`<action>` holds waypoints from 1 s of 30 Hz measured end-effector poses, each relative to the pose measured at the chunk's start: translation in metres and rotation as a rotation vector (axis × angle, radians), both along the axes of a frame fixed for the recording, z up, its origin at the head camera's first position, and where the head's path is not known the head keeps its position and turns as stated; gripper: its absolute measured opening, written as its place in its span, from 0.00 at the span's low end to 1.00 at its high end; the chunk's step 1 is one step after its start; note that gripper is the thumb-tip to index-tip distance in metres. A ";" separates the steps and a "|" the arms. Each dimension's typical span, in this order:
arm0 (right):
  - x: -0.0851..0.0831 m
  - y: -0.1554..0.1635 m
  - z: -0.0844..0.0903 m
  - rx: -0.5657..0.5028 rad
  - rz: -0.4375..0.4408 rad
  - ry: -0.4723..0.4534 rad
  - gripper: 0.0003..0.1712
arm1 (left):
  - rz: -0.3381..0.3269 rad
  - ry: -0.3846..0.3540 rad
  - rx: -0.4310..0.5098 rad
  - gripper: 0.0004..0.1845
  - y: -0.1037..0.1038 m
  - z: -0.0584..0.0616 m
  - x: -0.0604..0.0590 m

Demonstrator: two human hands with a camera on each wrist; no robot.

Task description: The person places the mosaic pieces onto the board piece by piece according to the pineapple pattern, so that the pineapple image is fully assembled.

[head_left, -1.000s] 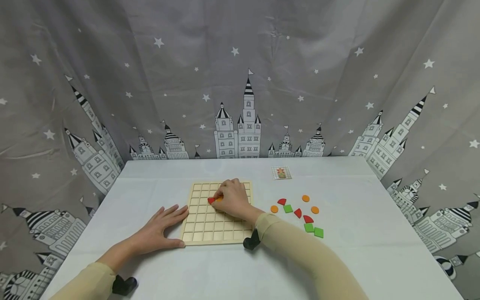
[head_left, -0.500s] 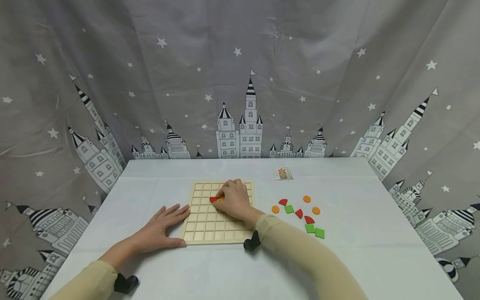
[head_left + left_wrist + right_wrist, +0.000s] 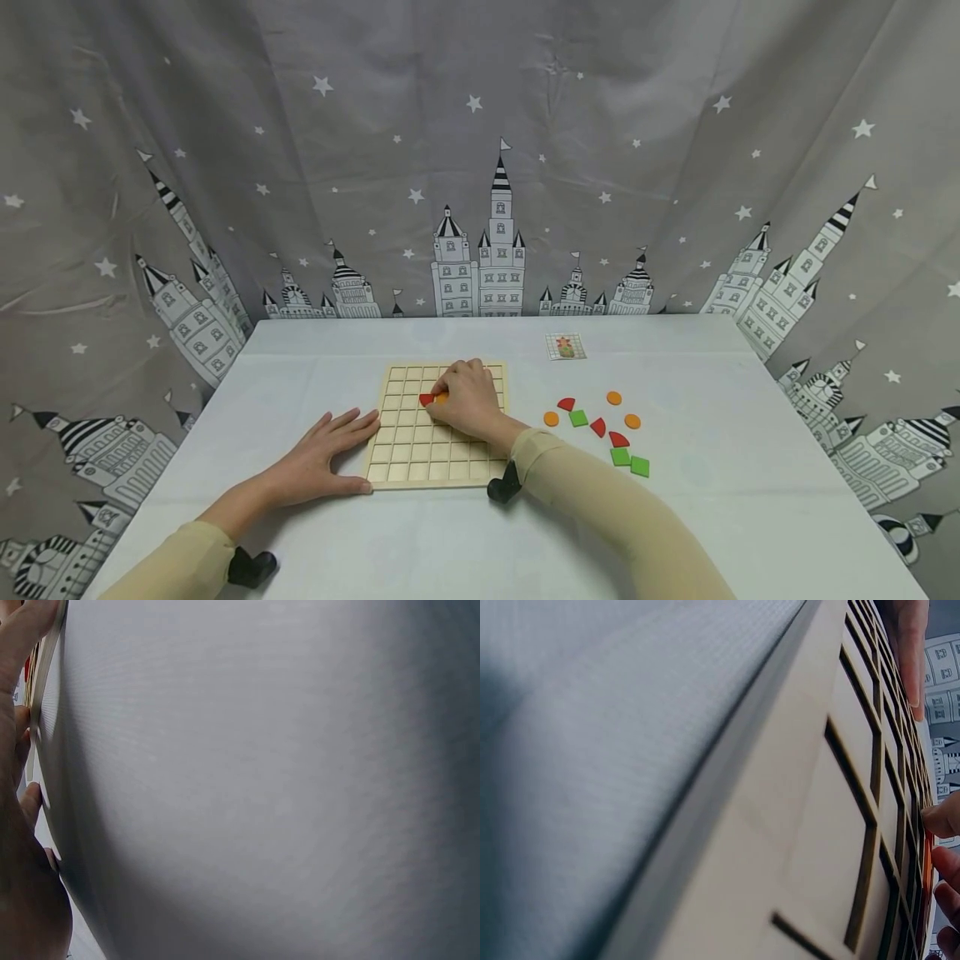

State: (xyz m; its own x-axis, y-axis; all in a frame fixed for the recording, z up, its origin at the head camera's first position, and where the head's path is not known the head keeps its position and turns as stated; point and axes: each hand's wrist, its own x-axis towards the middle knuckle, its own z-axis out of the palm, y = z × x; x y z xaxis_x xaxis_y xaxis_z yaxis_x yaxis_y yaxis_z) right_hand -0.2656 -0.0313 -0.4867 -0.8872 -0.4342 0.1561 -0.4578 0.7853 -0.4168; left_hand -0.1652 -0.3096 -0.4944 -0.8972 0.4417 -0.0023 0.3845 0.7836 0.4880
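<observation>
On the white surface [image 3: 420,542], the wooden grid board [image 3: 420,454] is steadied by the flat, spread left hand [image 3: 318,458] while a red piece [image 3: 425,399] is pinched by the right hand [image 3: 467,398].

Right hand [image 3: 467,398] (fingers curled) presses red piece [image 3: 425,400].

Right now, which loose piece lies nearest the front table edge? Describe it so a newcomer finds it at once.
Start at the pale wooden grid board in the middle of the white table, then look right to the scatter of small coloured pieces. The flat green square piece ends the cluster nearest the person, just right of a second green square, and sits turned like a diamond.
</observation>
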 end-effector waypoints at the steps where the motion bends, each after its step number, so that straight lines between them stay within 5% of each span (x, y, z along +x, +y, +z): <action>1: 0.000 0.000 0.000 -0.001 0.001 0.000 0.11 | 0.000 0.000 -0.001 0.56 0.000 0.000 0.000; 18: -0.001 0.006 0.003 -0.027 -0.006 -0.034 0.13 | 0.005 0.000 0.002 0.56 0.001 -0.003 -0.001; 30: -0.013 0.068 0.042 -0.210 -0.004 -0.111 0.20 | 0.013 -0.005 -0.016 0.56 0.002 0.001 0.001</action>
